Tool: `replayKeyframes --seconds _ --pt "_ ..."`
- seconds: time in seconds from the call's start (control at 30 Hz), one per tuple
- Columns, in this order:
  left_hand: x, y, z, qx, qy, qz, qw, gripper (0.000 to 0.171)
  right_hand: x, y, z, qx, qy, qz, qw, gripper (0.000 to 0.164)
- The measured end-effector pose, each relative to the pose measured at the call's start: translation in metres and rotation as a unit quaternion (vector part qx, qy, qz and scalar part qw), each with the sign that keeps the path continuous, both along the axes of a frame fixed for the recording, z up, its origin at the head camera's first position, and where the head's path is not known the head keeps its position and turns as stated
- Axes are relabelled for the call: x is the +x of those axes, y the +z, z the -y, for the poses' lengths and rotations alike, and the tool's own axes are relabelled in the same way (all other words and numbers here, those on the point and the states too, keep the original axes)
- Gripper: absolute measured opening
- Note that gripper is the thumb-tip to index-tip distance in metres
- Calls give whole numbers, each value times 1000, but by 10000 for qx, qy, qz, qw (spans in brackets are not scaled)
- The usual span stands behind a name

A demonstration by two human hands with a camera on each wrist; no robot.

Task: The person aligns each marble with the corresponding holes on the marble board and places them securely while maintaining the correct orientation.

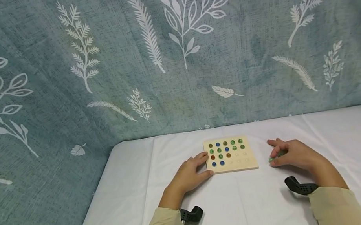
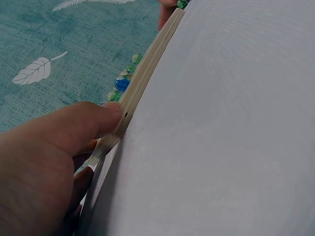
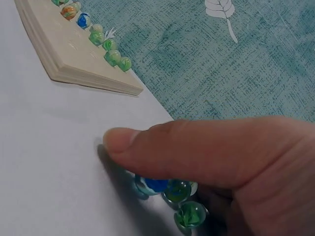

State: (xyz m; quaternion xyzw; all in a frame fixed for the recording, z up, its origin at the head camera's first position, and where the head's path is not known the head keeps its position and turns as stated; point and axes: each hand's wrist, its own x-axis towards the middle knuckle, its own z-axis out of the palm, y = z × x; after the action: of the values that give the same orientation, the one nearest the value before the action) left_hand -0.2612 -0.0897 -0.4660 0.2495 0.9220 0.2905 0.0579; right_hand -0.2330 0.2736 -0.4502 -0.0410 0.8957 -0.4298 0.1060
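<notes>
A pale wooden board (image 1: pixel 241 166) lies on the white table, with rows of green, blue and amber glass marbles in its hollows. Several hollows at its near right are bare. My left hand (image 1: pixel 188 175) grips the board's left end, thumb against the near edge (image 2: pixel 138 78) and fingers along the left side. To the right of the board, my right hand (image 1: pixel 296 154) curls its thumb and fingers around a few loose marbles. In the right wrist view, a blue marble (image 3: pixel 155 185) and green marbles (image 3: pixel 191 215) show below the thumb, partly hidden by it.
A white cloth (image 1: pixel 246 205) covers the table. Behind it and along the left hangs a blue-green curtain (image 1: pixel 196 98) with white leaf prints. Black wrist cameras (image 1: pixel 192 215) jut inward from both sleeves.
</notes>
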Motion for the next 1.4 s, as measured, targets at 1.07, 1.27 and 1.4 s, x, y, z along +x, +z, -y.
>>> replayKeyframes --seconds 1.07,1.27,1.4 --pt "0 -1 0 2 42 -16 10000 61 -1 1 9 415 -446 -282 9977 31" --pt "0 -1 0 36 16 28 10000 61 -2 2 16 556 -962 -493 9926 39" --pt "-1 -1 0 39 4 15 10000 61 -2 7 26 650 -1216 -654 9883 45"
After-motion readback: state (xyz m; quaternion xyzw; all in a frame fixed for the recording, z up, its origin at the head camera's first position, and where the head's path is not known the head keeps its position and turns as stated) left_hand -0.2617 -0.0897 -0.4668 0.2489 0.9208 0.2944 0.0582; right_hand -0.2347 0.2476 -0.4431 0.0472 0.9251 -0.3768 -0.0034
